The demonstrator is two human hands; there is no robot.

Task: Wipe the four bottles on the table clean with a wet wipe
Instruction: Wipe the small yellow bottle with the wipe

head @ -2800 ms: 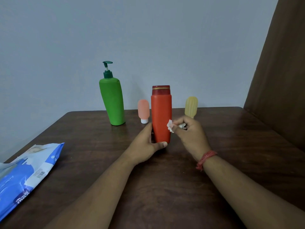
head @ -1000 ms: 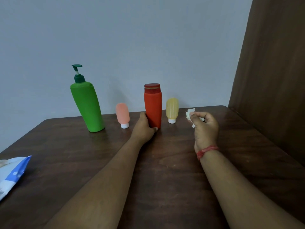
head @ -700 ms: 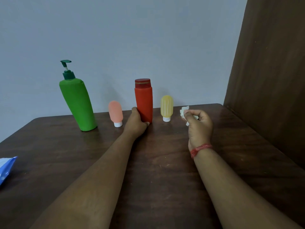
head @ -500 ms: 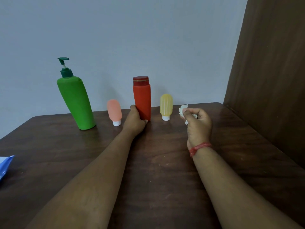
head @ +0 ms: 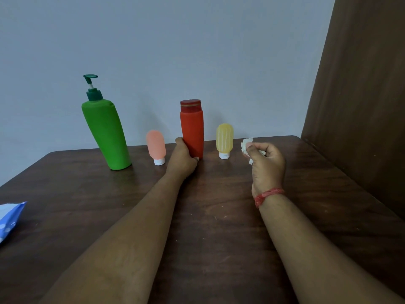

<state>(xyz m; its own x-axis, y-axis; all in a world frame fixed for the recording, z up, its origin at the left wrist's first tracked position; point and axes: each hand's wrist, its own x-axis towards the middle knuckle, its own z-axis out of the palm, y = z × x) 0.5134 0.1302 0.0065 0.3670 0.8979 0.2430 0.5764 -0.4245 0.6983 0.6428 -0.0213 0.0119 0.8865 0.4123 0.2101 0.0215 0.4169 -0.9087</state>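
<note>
A: Why is the left hand (head: 183, 157) out in the middle of the frame like that?

B: Its grip is curled round the foot of the red bottle (head: 192, 130), which stands upright on the surface (head: 219, 216) in the back row. I'd judge it is steadying the bottle in its place so it doesn't tip.

A: And the right hand (head: 266, 163)?

B: Right of centre, raised off the wood, its grip pinched on a crumpled wet wipe (head: 246, 144). The wipe touches no bottle; it hangs just right of the yellow bottle (head: 224, 138), which looks like the nearest candidate for wiping.

A: Where are the others?

B: All four stand in one row against the wall. The green pump bottle (head: 105, 132) is far left, the pink bottle (head: 156, 145) between it and the red one. The two small ones rest on their white caps, likely because that is their flat end.

A: Anything else?

B: A blue pack (head: 9, 216) at the lower left edge, probably the wipes, kept apart from the working area. Whether any bottle is clean already, I cannot tell.
</note>
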